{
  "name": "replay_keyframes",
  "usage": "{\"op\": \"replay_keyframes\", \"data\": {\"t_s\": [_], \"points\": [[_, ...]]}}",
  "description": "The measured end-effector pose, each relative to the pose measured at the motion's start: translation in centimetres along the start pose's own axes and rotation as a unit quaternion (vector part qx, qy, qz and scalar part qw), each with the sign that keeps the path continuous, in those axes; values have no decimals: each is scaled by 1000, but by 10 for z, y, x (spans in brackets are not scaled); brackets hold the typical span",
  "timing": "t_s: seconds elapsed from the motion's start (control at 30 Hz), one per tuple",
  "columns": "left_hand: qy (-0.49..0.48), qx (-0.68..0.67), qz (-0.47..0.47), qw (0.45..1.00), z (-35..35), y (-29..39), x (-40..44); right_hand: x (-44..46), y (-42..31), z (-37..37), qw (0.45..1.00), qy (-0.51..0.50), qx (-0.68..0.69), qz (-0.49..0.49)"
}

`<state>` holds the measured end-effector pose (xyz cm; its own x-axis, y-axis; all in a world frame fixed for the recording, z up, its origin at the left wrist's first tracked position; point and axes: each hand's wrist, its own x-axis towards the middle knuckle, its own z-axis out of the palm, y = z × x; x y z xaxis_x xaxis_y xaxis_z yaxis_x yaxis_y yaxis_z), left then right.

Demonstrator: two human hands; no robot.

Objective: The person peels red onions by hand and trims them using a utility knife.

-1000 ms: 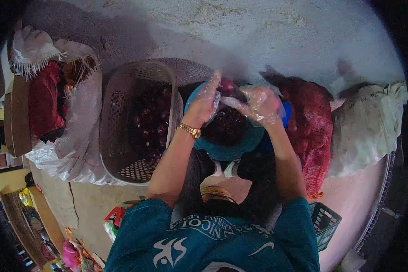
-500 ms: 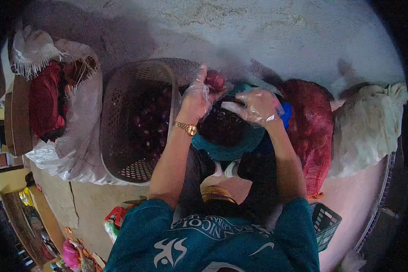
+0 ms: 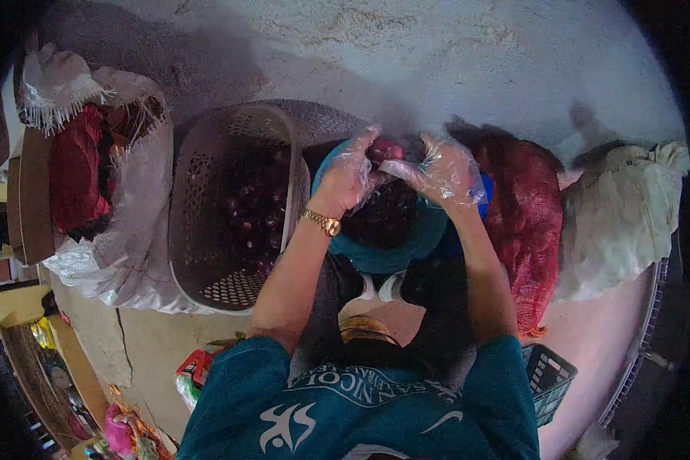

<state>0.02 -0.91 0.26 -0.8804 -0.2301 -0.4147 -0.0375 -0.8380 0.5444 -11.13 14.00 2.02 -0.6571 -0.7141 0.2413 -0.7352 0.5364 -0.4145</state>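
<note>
In a clear plastic glove, my left hand [image 3: 349, 180] is closed on a red onion [image 3: 385, 151], above the far side of a teal basin [image 3: 391, 257]. My right hand [image 3: 446, 170], gloved too, is beside the onion with its thumb reaching toward it and its fingers spread upward. Dark red onions [image 3: 387, 215] lie in the basin below both hands. A gold watch [image 3: 323, 223] is on my left wrist.
A tall perforated basket [image 3: 234, 290] with dark onions stands left of the basin, beside an open white sack [image 3: 142, 207]. On the right are a red mesh sack [image 3: 523, 222], a white sack [image 3: 617, 222] and a green crate [image 3: 548, 379]. A wall rises behind.
My left hand and the onion moved left toward the basket, then back right over the basin. My right hand's fingers have spread upward, and its thumb is nearer the onion.
</note>
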Motion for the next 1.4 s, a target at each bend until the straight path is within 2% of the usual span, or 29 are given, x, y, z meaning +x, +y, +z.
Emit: {"op": "replay_keyframes", "data": {"t_s": [0.17,0.37,0.43,0.5,0.57,0.63,0.7,0.73,0.83,0.9,1.0,1.03,1.1,1.17,1.33,1.4], "points": [[40,58,15,997,8,1,-7,2,-6,-8,998,-47,33,-19],[-4,55,-14,998,5,2,-6,2,-5,-5,994,-73,77,-20],[9,49,-9,999,7,1,-5,3,-8,-8,994,-77,75,-15],[22,43,-3,999,11,2,-7,3,-13,-14,989,-129,69,11],[36,95,13,995,15,5,-12,3,-8,-11,989,-128,74,-10],[24,86,-1,996,6,2,-3,1,-5,-7,988,-129,79,-30],[11,78,-16,997,3,1,1,-1,-2,-3,991,-60,93,-70],[17,79,-20,997,4,1,0,-1,-1,-3,991,-60,93,-70],[22,76,-22,997,7,3,-3,1,1,0,990,-86,90,-71],[21,72,-19,997,6,4,-3,1,2,4,986,-149,59,-42],[33,92,-3,995,-1,3,0,0,8,11,990,-110,60,-71],[9,90,-4,996,-3,3,1,-1,7,9,990,-110,60,-71],[-14,87,-3,996,0,3,-1,-2,3,2,993,-40,86,-65],[6,107,17,994,8,5,-9,-1,-6,-8,995,-53,61,-57],[-8,92,1,996,3,2,-3,1,-12,-15,996,-72,28,-54],[-6,86,-6,996,5,4,-5,0,-8,-11,994,-44,42,-87]]}}
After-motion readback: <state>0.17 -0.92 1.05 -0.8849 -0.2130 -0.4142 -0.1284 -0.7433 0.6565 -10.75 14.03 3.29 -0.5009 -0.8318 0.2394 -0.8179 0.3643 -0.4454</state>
